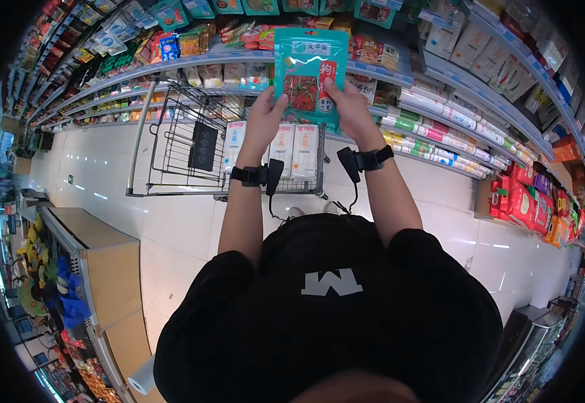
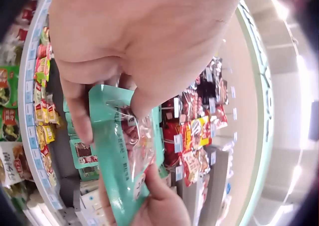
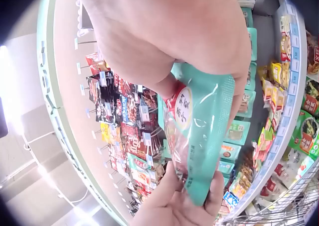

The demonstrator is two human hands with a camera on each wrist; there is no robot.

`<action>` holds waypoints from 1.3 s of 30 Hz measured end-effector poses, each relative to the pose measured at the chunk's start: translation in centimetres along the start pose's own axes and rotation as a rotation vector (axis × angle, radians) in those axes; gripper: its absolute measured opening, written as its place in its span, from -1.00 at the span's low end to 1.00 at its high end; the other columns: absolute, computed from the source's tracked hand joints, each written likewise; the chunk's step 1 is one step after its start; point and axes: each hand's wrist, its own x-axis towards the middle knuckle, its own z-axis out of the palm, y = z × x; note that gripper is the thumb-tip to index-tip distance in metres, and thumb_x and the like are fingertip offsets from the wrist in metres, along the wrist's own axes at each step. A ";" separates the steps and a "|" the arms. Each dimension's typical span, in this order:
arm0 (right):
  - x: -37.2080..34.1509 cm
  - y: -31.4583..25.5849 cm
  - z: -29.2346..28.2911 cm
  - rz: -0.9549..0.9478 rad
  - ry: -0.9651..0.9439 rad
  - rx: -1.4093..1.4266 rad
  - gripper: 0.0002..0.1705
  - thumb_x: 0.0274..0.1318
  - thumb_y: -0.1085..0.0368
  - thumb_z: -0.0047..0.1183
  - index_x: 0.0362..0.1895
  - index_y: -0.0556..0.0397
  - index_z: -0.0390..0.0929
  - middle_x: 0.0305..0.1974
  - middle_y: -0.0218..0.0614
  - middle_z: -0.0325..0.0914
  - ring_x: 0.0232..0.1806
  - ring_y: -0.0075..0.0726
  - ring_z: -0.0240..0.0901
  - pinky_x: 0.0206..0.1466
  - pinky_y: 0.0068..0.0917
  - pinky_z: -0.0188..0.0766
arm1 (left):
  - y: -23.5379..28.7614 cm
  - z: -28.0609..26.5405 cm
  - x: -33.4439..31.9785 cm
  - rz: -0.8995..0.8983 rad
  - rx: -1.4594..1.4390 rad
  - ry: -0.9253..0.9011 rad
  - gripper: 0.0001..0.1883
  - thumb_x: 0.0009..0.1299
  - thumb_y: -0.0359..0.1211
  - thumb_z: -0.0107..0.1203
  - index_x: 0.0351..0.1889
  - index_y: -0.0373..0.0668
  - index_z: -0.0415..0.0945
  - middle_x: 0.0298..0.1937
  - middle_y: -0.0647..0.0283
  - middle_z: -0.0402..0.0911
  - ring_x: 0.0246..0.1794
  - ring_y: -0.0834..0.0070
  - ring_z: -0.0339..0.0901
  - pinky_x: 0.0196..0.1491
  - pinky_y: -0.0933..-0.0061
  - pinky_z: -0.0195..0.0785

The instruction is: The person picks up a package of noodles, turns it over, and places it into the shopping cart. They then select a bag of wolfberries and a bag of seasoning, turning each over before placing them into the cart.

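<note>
Teal goji pouch (image 1: 301,80): twelve o'clock, not yet in shopping cart (image 1: 203,146)
Left hand (image 1: 263,119), right hand (image 1: 348,102): fingers pinching its sides
White packs (image 1: 304,151): already inside cart, six o'clock

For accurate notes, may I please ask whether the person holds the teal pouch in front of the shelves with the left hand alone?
Not quite: the teal pouch is held in front of the shelves by both the left hand and the right hand, as the head view shows.
</note>
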 end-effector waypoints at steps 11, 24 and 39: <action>3.2 3.7 -0.1 0.065 -0.159 -0.015 -0.64 0.31 0.16 0.00 0.03 0.15 0.46 -0.12 -0.32 0.57 -0.17 -0.55 0.48 -0.12 -0.54 0.44 | -0.2 -2.1 -1.1 -0.108 0.135 0.095 -0.65 0.50 -0.30 -0.06 0.14 -0.31 0.31 -0.04 0.19 0.56 -0.09 0.52 0.55 -0.19 0.51 0.56; 9.5 19.2 0.4 0.135 -0.066 -0.487 -0.46 0.00 0.26 0.27 0.05 0.19 0.40 -0.09 -0.18 0.56 -0.09 -0.32 0.52 -0.04 -0.43 0.44 | -13.0 -12.3 0.3 -0.331 0.443 0.165 -0.68 0.34 -0.32 0.17 -0.06 -0.37 0.47 -0.36 0.29 0.57 -0.38 0.63 0.46 -0.30 0.56 0.34; 17.3 48.3 0.2 0.560 0.144 -0.785 -0.41 -0.05 0.13 0.26 -0.03 0.25 0.36 -0.08 0.02 0.52 -0.05 -0.05 0.50 -0.03 -0.27 0.42 | -43.6 -28.2 2.5 -0.574 0.733 0.043 -0.58 0.24 -0.20 0.16 -0.15 -0.41 0.42 -0.26 -0.25 0.55 -0.19 -0.20 0.51 -0.14 -0.02 0.41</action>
